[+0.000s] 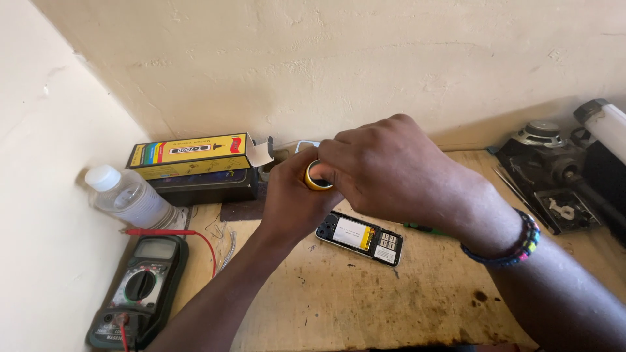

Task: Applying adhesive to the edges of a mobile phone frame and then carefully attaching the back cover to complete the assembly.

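Both hands meet over the middle of a stained wooden bench (pixel 339 300). My left hand (pixel 290 199) holds a small roll of yellow tape (pixel 317 176) at its fingertips. My right hand (pixel 391 169), with a beaded bracelet at the wrist, pinches the same roll from the right. Just below the hands lies a small phone (pixel 360 237) with its back cover off, showing its battery and card slots.
A digital multimeter (pixel 138 290) with a red probe (pixel 160 232) sits at the front left. A clear plastic bottle (pixel 127 195) and a yellow box (pixel 190 155) on a dark box are at the back left. Dark tools, a speaker part (pixel 541 133) and a white tube (pixel 606 127) lie at the right.
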